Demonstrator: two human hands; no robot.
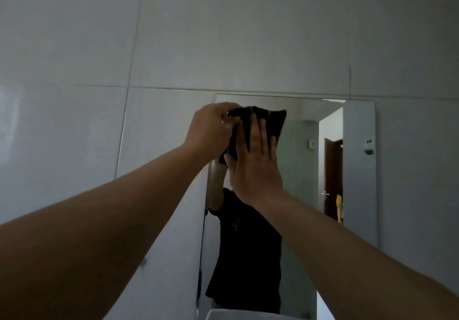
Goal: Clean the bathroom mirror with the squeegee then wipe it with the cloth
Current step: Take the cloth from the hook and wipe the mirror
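A tall frameless mirror [300,170] hangs on the white tiled wall. Against its upper left part lies a dark cloth [275,121]. My left hand [211,130] grips the cloth's upper left edge with curled fingers. My right hand [255,163] presses flat on the cloth with straight, spread fingers. The cloth's lower part is hidden behind my right hand. No squeegee is in view.
The mirror reflects a person in a dark shirt, a brown door [332,178] and a doorway. A white basin rim [223,316] shows at the bottom edge. Large white wall tiles [223,34] surround the mirror.
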